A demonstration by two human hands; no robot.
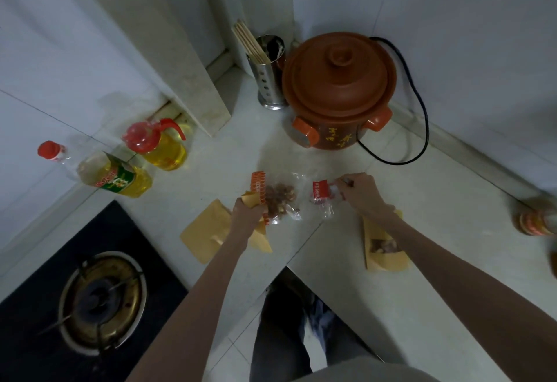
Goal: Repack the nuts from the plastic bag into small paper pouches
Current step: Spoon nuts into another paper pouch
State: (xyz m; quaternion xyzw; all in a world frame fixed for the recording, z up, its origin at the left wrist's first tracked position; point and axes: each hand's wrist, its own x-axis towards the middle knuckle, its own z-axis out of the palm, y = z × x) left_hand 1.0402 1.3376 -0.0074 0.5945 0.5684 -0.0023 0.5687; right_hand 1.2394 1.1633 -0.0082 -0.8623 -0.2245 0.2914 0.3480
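Note:
A clear plastic bag with orange-red printed edges lies on the counter, brown nuts inside it. My left hand grips a tan paper pouch against the bag's left edge. My right hand pinches the bag's right end beside a red label. Another empty tan pouch lies flat left of my left hand. Partly under my right forearm rests a pouch with nuts visible inside.
A brown clay slow cooker with a black cord stands behind the bag, a steel chopstick holder beside it. Two oil bottles stand at left. A gas burner is at lower left. A jar sits far right.

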